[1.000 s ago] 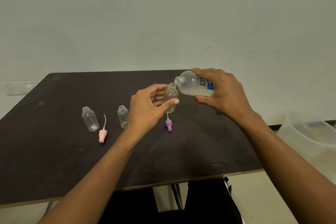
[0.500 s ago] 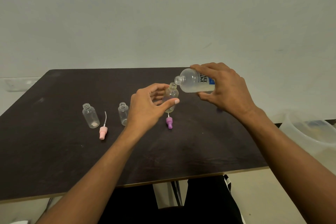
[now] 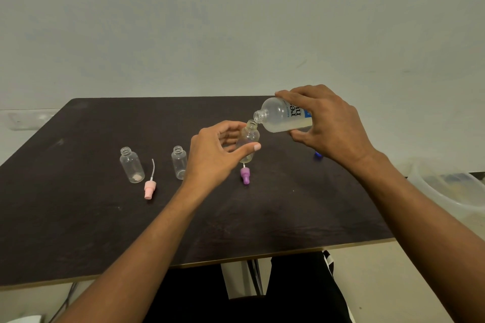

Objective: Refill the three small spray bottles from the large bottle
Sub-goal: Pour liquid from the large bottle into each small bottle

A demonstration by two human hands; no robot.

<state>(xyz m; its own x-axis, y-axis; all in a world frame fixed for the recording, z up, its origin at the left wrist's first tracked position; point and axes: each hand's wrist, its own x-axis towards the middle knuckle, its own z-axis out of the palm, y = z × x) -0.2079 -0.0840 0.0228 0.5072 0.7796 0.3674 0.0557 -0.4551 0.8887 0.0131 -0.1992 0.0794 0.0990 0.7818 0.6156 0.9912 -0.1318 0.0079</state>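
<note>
My left hand (image 3: 216, 155) grips a small clear spray bottle (image 3: 249, 139), uncapped and lifted off the dark table (image 3: 78, 217), tilted slightly right. My right hand (image 3: 328, 131) holds the large clear bottle (image 3: 280, 115) on its side, its open mouth just above and right of the small bottle's neck. Two more small open bottles stand on the table: one at the left (image 3: 131, 165), another (image 3: 179, 162) partly behind my left hand. A pink spray cap (image 3: 150, 187) and a purple spray cap (image 3: 245, 175) lie beside them.
A small blue cap (image 3: 318, 155) peeks out below my right hand. A translucent plastic tub (image 3: 451, 189) sits off the table's right edge. The wall rises just behind the table's far edge.
My right hand has lifted the large bottle a little and eased it up and to the right of the small bottle's neck. My left hand has held its bottle almost still.
</note>
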